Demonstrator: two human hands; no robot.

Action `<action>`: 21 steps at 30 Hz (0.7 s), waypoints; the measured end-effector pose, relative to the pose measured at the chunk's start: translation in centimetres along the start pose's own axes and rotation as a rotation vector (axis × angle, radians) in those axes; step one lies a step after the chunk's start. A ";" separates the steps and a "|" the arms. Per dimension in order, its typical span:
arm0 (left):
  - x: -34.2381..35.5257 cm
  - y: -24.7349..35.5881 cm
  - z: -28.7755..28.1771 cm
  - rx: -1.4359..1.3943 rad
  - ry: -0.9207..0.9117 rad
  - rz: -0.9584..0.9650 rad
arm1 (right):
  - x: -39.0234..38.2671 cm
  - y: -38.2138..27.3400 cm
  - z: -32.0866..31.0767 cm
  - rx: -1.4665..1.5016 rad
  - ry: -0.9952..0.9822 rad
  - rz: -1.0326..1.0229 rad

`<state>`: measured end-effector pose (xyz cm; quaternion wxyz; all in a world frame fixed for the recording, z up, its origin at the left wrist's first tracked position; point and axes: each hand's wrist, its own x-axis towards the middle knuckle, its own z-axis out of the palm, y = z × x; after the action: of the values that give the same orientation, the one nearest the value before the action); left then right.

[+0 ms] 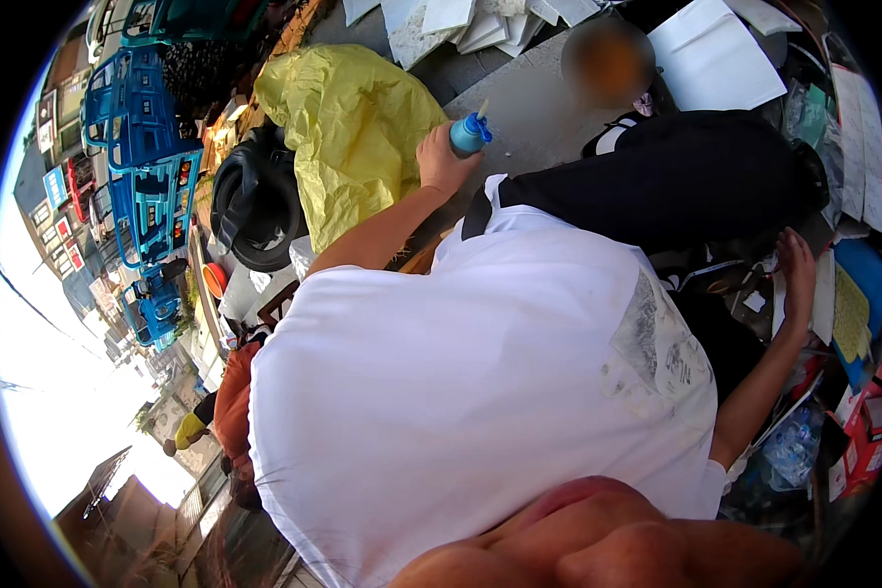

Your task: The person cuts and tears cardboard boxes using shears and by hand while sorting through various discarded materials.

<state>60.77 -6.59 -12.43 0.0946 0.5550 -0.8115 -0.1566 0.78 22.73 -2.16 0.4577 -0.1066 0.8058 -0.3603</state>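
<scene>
At the upper middle of the head view, my left hand (pixel 439 160) grips a small light-blue bottle (pixel 467 137) with a darker blue top and a pale tip pointing up. A crumpled yellow plastic sheet (pixel 348 127) lies beside it. My right hand (pixel 794 269) is at the right, fingers loosely extended, near a blue object (pixel 857 304) and a yellow-green piece (pixel 850 314) among clutter; I cannot tell whether it touches any of them. My black-clad leg (pixel 657 176) stretches across the upper right, below some white sheets (pixel 715 59).
Black tyres (pixel 255 206) and a red tub (pixel 216 279) sit left of the yellow sheet. Blue metal-framed carts (pixel 142 108) line the upper left. People in orange (pixel 233 402) and yellow (pixel 191 426) are at lower left. A red box (pixel 867 431) and plastic bags (pixel 789 451) lie at right.
</scene>
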 end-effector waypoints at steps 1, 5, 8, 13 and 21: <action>-1.7 -0.4 -0.2 -0.042 -0.049 -0.118 | 0.4 -0.1 0.1 -0.030 -0.007 0.008; -5.5 -2.2 -0.6 -0.092 -0.190 -0.348 | 0.6 0.2 0.0 -0.093 0.002 0.020; -6.6 -3.5 -2.0 0.052 -0.264 -0.211 | 0.4 -0.1 0.4 -0.120 0.012 0.032; -7.0 -5.6 -2.3 0.068 -0.537 -0.467 | 1.5 0.7 0.1 -0.138 -0.028 -0.027; -3.4 -8.1 -4.2 0.173 -1.152 -0.630 | 1.4 0.1 1.0 -0.244 -0.059 -0.009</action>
<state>70.42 -6.79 -11.37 -0.4495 0.5991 -0.5408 -0.3829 0.81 21.65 -3.47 0.4631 -0.1757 0.8294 -0.2584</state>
